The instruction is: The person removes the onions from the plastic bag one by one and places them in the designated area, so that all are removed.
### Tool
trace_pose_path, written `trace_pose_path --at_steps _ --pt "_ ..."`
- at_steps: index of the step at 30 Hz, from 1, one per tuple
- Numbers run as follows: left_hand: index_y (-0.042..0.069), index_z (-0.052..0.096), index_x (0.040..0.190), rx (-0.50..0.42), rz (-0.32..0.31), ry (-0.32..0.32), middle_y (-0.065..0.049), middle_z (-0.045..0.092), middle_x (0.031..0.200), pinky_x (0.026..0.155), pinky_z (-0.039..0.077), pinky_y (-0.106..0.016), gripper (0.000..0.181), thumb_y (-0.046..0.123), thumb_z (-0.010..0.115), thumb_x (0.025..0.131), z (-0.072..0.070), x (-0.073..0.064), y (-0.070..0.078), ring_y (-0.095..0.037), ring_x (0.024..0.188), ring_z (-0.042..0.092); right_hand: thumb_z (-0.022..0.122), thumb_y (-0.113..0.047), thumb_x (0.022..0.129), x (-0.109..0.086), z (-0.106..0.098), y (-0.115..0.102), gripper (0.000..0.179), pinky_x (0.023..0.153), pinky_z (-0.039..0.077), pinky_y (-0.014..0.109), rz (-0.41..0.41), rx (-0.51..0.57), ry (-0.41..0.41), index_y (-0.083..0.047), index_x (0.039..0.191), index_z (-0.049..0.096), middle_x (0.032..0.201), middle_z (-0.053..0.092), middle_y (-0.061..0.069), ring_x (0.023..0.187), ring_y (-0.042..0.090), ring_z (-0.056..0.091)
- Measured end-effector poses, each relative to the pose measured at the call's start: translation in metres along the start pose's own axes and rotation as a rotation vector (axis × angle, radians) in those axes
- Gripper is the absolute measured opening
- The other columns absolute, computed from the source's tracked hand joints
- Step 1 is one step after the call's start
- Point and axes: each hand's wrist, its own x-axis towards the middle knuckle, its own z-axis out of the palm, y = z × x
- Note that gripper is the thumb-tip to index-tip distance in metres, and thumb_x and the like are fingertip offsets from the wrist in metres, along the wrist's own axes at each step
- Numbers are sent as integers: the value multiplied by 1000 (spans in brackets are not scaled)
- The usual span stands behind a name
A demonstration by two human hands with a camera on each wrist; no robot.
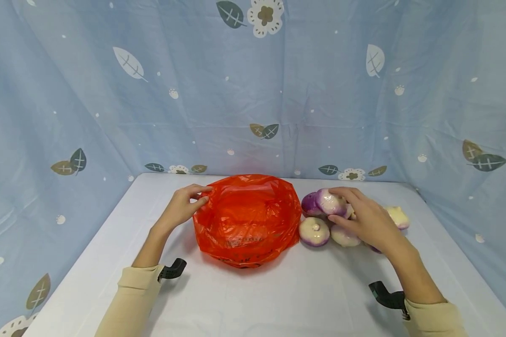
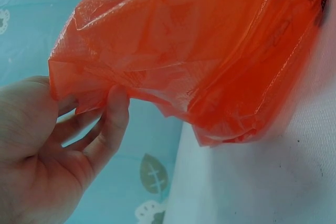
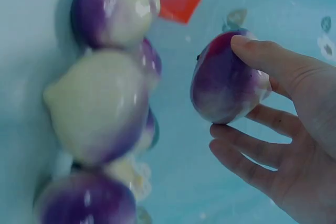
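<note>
An open-mouthed red plastic bag (image 1: 242,220) stands on the white table, its rim spread wide. At its left edge, my left hand (image 1: 181,206) pinches the rim between thumb and fingers; the left wrist view shows the thin red film (image 2: 157,40) bunched at the fingertips. My right hand (image 1: 373,224) holds a glossy purple-and-white turnip (image 3: 223,85) between thumb and fingers, raised beside the others in the right wrist view. Several more turnips (image 1: 314,231) lie clustered right of the bag, beneath and around the right hand, which partly hides them.
A pale yellow-topped piece (image 1: 398,217) lies behind the right hand at the cluster's right end. Blue curtain (image 1: 219,93) with leaf prints hangs around the table (image 1: 253,299). A black camera mount (image 1: 173,269) sits on the left wrist, another (image 1: 387,295) on the right.
</note>
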Motion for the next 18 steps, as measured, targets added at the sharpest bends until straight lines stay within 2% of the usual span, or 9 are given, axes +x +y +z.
trace_pose_path --at_steps 6,11,18 --pt "7 67 125 -7 -5 -3 -13 68 120 71 62 -33 31 9 64 94 0 0 1 -32 99 68 79 -29 82 -19 -21 25 61 69 55 53 32 -65 37 -21 136 51 126 60 11 89 30 66" --pt "5 67 125 -4 2 5 -14 68 121 73 62 -35 32 8 64 93 -1 -1 1 -34 100 67 79 -27 82 -35 -32 47 62 70 55 57 75 -89 34 -16 135 51 127 58 17 93 37 66" --pt "8 67 125 -1 -22 -6 -11 67 121 74 62 -36 31 11 64 94 -1 0 1 -31 101 67 83 -28 77 -58 -40 75 64 66 53 51 92 -135 54 -10 131 53 117 61 18 89 37 65"
